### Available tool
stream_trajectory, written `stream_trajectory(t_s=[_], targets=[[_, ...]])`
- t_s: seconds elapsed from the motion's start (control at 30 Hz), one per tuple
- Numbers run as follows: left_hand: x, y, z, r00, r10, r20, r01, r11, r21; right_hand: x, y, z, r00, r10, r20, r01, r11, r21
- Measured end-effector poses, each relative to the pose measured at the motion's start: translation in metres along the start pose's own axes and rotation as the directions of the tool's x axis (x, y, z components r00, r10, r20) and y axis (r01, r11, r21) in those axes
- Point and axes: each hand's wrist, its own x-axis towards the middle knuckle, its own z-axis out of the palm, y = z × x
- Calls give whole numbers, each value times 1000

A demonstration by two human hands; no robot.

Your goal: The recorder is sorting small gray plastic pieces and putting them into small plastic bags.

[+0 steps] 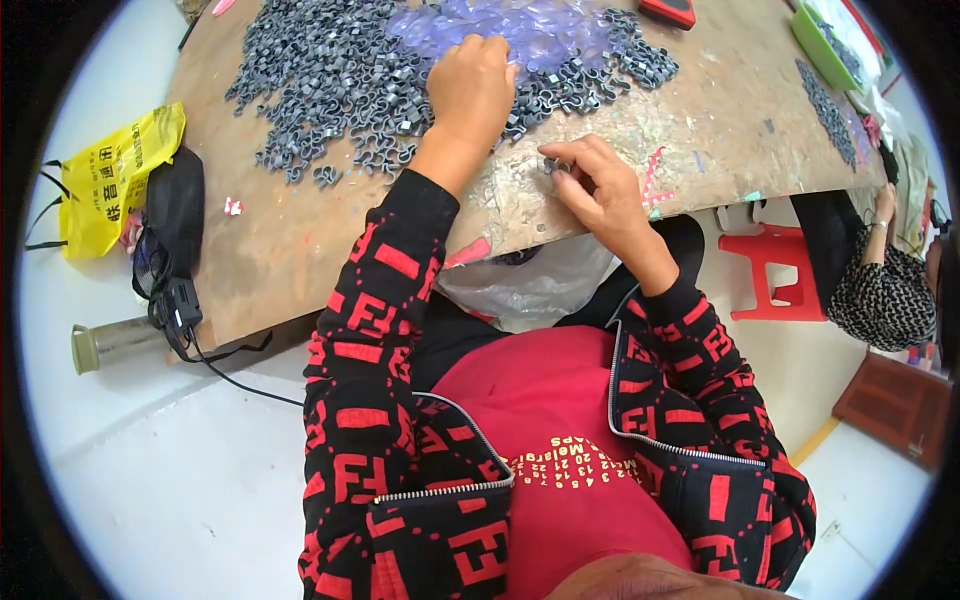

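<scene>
The right hand (600, 190) pinches a small grey clip (553, 165) near the table's (300, 250) front edge. The left hand (470, 85), fingers curled together, rests on the clip pile (330, 80) mid-table.

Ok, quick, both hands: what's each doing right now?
Left hand: curled, knuckles up, resting in the grey clip pile; grasp not visible.
Right hand: pinching a small grey clip.

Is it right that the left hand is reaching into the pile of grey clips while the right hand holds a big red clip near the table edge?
Not quite. In the head view the right hand pinches a small grey clip, not a big red one. The rest stands: the left hand is in the pile of grey clips, and the right is near the table edge.
</scene>
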Motion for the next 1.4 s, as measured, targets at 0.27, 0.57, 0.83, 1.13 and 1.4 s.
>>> stream_trajectory(t_s=[0.27,0.57,0.83,1.13,1.4], targets=[[0,-4,2,999,42,27,-45,994,99,1,-3,-1,1000,-12,-22,11,999,-39],[-11,-14,-16,984,-168,-60,162,983,-86,-1,-1,1,999,-31,-38,31,999,-10],[-54,19,-72,759,-399,514,634,276,-722,6,-15,-9,961,238,139,-274,763,586],[-92,59,-90,872,-351,340,458,342,-820,-3,-53,-8,971,173,165,-239,710,662],[-93,57,-99,805,-299,512,545,31,-838,-7,-60,-16,978,179,112,-210,776,594]])
